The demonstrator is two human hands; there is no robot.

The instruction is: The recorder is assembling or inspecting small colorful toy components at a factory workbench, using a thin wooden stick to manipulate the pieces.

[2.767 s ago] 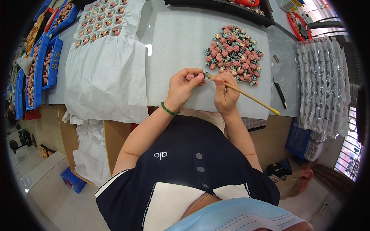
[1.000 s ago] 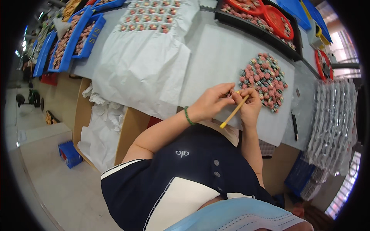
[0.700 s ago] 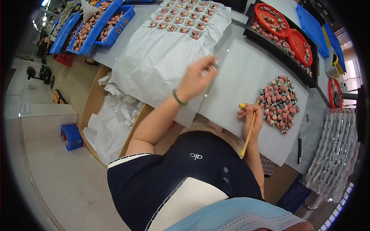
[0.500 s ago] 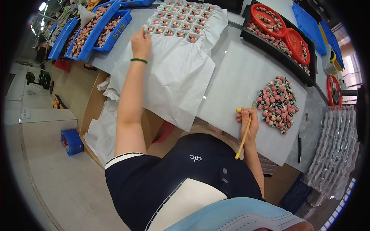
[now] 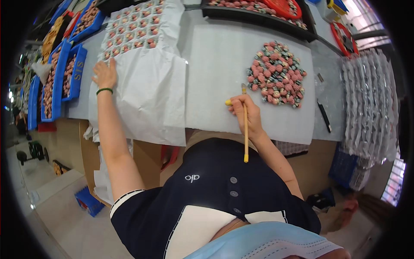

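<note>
My left hand (image 5: 105,74) lies with fingers spread on the white paper (image 5: 148,97), just below the near left corner of a clear tray (image 5: 123,49). The tray's cells hold rows of small pink-and-white figures (image 5: 128,36). In my right hand (image 5: 249,113) is a thin brush (image 5: 246,134) with a pale wooden handle and a yellow end, its bristle tip pointing away from me. A yellow cover (image 5: 228,102) sits on one fingertip of that hand. Just beyond the brush tip is a loose pile of pink and grey-green figures (image 5: 278,73) on a white sheet (image 5: 211,82).
Blue bins (image 5: 76,73) full of figures stand at the left. A black tray (image 5: 258,15) with a red basket (image 5: 289,7) is at the back. A black-handled tool (image 5: 324,116) lies right of the sheet, beside stacked clear trays (image 5: 368,103).
My view has turned, so the table sits further left. The fingers of my left hand have gone from bunched at the tray's corner to spread on the paper. My right hand still holds the brush.
</note>
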